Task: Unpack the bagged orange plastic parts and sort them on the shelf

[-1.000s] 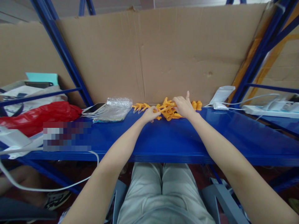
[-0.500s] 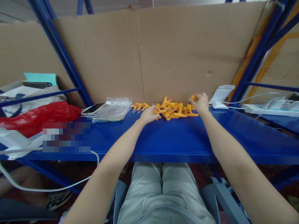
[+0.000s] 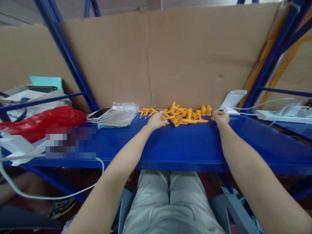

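Observation:
On the blue shelf, a heap of orange branch-shaped plastic pieces (image 3: pixel 186 116) lies against the cardboard. My left hand (image 3: pixel 156 121) is closed at the heap's left end, with an orange branched piece (image 3: pixel 165 117) in its fingers. Behind that hand, several similar branched pieces (image 3: pixel 147 111) with small metal chains lie in a row. Two small orange stubby pieces (image 3: pixel 206 110) stand upright at the heap's right end. Just right of them, my right hand (image 3: pixel 222 119) pinches a small orange piece (image 3: pixel 214 115) low over the shelf; the fingers partly cover it.
Left of the heap lie a bubble-wrap packet (image 3: pixel 124 112) and a phone with a white cable (image 3: pixel 101 113). Further left is a red plastic bag (image 3: pixel 48 121). A white adapter (image 3: pixel 230 110) and a power strip (image 3: pixel 285 116) sit at right. Blue posts (image 3: pixel 70 61) flank the cardboard.
My right hand has moved right and down with a small orange piece, uncovering the two upright stubby pieces. My left hand has stayed at the heap. The view has shifted slightly.

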The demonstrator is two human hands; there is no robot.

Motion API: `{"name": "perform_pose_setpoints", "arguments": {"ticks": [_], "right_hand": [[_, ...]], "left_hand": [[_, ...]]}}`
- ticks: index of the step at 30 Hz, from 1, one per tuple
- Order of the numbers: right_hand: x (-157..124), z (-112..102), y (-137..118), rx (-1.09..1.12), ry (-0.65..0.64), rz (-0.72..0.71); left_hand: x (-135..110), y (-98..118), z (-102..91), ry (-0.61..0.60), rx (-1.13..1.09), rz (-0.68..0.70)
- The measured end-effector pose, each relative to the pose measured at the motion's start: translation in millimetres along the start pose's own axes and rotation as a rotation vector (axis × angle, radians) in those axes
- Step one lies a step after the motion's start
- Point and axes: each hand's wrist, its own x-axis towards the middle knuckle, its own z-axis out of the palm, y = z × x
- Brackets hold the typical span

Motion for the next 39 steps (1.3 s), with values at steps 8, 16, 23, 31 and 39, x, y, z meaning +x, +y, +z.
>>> {"name": "perform_pose_setpoints", "arguments": {"ticks": [8, 16, 23, 31, 39], "right_hand": [[5.9, 4.5, 0.9, -0.163, -0.115, -0.086], [3.5, 5.8, -0.9, -0.151, -0.116, -0.111], [1.7, 10.9, -2.3, -0.190, -0.206, -0.180], [-3.9, 9.6, -7.9, -0.162, -0.203, -0.132], [1.0, 15.5, -3.4, -0.132, -0.161, -0.281]], "left_hand": [[0.0, 1.0, -0.4, 0.003, 0.025, 0.013], [-0.6, 3.1, -1.6, -0.007, 0.025, 0.011], [-1.7, 4.3, -2.4, -0.009, -0.016, 0.014], [-0.9, 3.2, -1.2, 0.000, -0.009, 0.020], [-2.6, 5.8, -3.2, 0.000, -0.039, 0.017]]}}
